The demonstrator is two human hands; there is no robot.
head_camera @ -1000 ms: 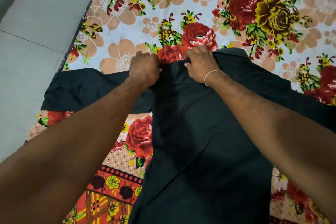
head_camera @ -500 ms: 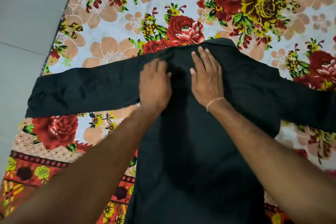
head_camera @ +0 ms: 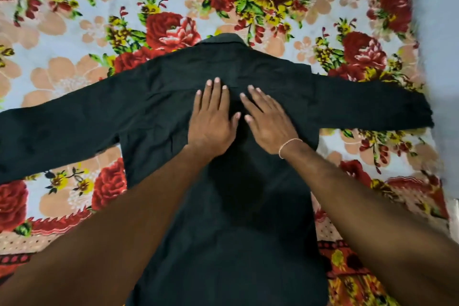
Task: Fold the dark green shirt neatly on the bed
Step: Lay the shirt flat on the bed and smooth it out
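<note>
Dark green shirt (head_camera: pixel 248 206) spread flat on the flowered bedspread (head_camera: pixel 74 40), collar (head_camera: pixel 223 40) at the far end, hem toward the near edge, sleeves stretched out left and right. Lying back-up, it seems — probably so the sleeves can fold inward. Left hand (head_camera: pixel 211 119) and right hand (head_camera: pixel 268 122) side by side on the upper back, fingers straight, palms pressed flat — pinching nothing, likely smoothing creases and pinning the cloth. Thin band (head_camera: pixel 289 145) on the right wrist. Folding itself not yet begun.
</note>
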